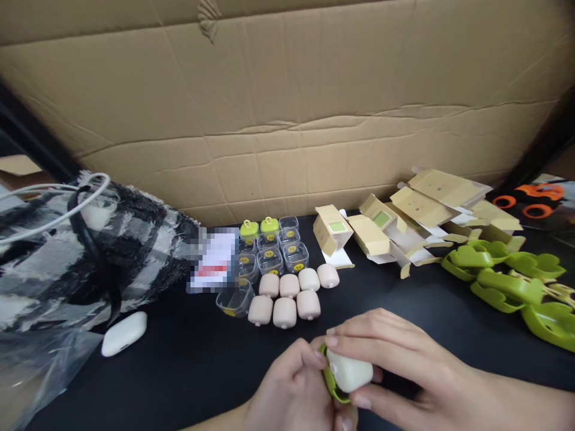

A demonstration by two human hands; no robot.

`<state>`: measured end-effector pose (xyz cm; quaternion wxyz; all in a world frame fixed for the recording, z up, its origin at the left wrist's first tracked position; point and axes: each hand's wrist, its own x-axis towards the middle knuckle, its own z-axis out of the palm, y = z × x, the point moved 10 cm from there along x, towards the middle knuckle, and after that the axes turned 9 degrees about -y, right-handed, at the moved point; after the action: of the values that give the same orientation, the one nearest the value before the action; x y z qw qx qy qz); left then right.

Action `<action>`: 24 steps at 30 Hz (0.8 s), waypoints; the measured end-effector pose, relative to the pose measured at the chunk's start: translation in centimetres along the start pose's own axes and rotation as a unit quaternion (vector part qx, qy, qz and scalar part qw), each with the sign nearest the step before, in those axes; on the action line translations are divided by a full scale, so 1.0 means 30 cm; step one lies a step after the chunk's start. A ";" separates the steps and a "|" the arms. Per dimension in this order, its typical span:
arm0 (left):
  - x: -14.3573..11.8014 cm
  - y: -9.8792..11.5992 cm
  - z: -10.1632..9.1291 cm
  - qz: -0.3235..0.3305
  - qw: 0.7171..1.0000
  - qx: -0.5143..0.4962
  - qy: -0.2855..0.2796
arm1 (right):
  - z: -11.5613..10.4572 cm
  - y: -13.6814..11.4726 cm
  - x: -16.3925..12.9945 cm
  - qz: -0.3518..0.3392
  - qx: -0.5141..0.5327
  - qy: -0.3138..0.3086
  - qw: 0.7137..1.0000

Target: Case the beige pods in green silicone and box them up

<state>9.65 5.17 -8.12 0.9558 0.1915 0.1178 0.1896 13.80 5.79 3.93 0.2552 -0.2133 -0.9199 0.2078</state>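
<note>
At the front, my left hand (291, 389) pinches a curved green plastic piece (331, 380) between thumb and fingers. My right hand (408, 353) is closed on a pale cream rounded block (353, 371), fingers over its top and thumb below. The block's left side sits against the green piece; how deep it goes in is hidden. Just beyond my hands stand several similar rounded blocks (284, 312), mostly pinkish, some with a small nub at the base. Behind them are rows of small clear cups (296, 257) with yellow stickers, two topped by green lids (269, 225) with loops.
Opened small cardboard boxes (372, 233) lie at the back right. Green plastic shells (507, 284) are piled at the right. On the left are a white earbud case (124, 333), a checked fringed cloth (135, 245) and a clear bag (49, 371). A cardboard wall (287, 120) closes the back.
</note>
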 end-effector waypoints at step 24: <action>0.007 -0.004 -0.011 0.053 0.998 -0.001 0.034 | 0.046 -0.004 -0.001 0.076 -0.021 0.023 0.997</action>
<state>9.78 5.26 -8.52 0.9400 0.1902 0.1400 0.2461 13.02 5.31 2.88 0.2552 -0.2927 -0.8991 0.2019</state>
